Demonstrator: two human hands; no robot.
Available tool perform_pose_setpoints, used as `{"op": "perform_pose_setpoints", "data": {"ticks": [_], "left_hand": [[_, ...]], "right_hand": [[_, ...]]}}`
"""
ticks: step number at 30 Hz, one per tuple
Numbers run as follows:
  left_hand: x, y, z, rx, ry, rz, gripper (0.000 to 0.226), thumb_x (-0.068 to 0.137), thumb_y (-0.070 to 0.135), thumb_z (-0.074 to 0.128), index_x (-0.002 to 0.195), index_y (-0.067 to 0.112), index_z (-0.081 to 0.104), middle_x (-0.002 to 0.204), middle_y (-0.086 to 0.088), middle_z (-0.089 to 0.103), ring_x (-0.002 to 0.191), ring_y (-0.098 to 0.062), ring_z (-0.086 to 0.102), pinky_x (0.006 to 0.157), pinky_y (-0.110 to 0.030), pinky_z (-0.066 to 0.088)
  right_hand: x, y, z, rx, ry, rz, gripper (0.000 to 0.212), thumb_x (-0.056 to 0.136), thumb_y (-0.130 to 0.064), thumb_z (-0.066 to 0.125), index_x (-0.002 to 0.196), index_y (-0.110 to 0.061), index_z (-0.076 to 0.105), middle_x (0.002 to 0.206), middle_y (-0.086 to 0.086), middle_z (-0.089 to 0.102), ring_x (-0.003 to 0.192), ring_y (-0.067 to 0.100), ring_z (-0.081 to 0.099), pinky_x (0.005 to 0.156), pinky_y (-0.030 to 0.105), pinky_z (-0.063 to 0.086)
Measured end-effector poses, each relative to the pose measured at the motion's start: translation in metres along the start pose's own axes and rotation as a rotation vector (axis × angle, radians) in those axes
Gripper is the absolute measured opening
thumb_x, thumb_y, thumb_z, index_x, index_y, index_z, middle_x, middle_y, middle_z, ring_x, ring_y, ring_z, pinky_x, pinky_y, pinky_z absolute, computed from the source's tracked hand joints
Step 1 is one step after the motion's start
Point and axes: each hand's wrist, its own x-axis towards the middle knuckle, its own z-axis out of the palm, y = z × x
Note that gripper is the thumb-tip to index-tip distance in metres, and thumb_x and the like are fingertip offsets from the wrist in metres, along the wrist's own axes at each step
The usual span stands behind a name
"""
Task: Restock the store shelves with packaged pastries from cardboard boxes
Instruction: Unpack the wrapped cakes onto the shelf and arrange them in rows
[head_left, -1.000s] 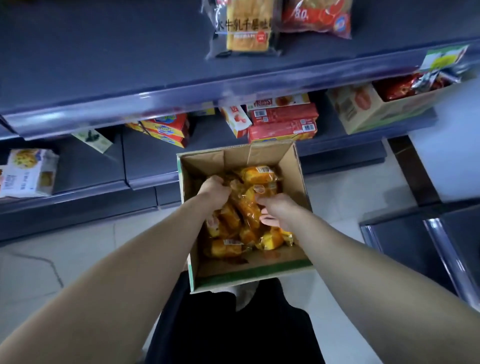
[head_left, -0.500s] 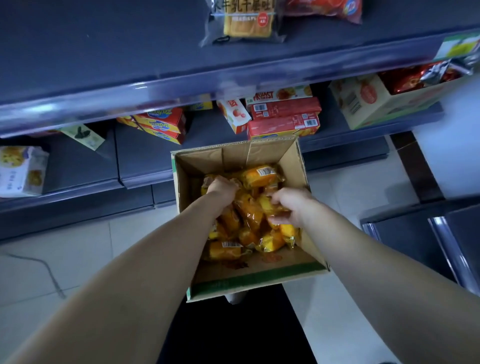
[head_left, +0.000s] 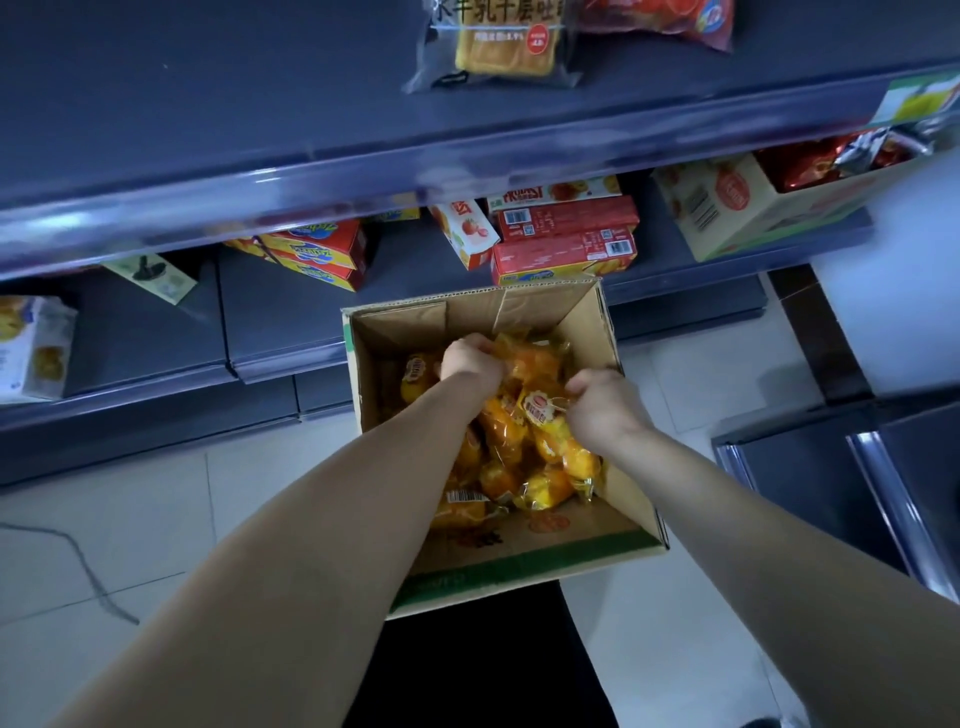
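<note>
Cardboard box (head_left: 524, 306): centre frame, held orange pastry packets (head_left: 540, 452).
Left hand (head_left: 472, 358): curled round packets.
Right hand (head_left: 602, 405): pinched packets.
Printed carton (head_left: 727, 208): upper right, held red packs (head_left: 800, 166).

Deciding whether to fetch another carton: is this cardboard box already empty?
No, the cardboard box holds a heap of orange pastry packets, and the left hand and right hand grip some of them.
</note>
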Motion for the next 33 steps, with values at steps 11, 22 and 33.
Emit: {"op": "perform_pose_setpoints", "data": {"ticks": [11, 22, 33], "left_hand": [[-0.089, 0.036, -0.110, -0.552, -0.101, 0.126, 0.036, 0.092, -0.009, 0.046, 0.074, 0.019, 0.060, 0.092, -0.013, 0.064, 0.068, -0.022, 0.065, 0.062, -0.027, 0.058], [-0.163, 0.080, -0.243, -0.997, -0.090, 0.411, 0.019, 0.090, -0.001, 0.042, 0.084, 0.011, 0.056, 0.090, -0.008, 0.061, 0.081, -0.024, 0.062, 0.079, -0.031, 0.055], [-0.152, 0.069, -0.331, -0.884, 0.220, 0.474, 0.041, 0.084, -0.017, 0.052, 0.075, 0.019, 0.036, 0.089, -0.005, 0.052, 0.078, -0.019, 0.059, 0.047, -0.021, 0.053]], "right_hand": [[-0.052, -0.050, -0.085, 0.422, -0.015, -0.087, 0.033, 0.088, 0.004, 0.054, 0.100, -0.025, 0.064, 0.092, -0.001, 0.060, 0.087, 0.021, 0.062, 0.078, 0.043, 0.058], [-0.122, -0.145, -0.165, 0.475, 0.111, -0.414, 0.035, 0.088, 0.009, 0.051, 0.087, -0.023, 0.064, 0.094, 0.001, 0.060, 0.075, 0.015, 0.058, 0.069, 0.033, 0.053], [-0.109, -0.254, -0.149, 0.382, 0.257, -0.574, 0.039, 0.090, 0.004, 0.048, 0.090, -0.030, 0.067, 0.099, 0.002, 0.063, 0.083, 0.021, 0.057, 0.063, 0.029, 0.050]]}}
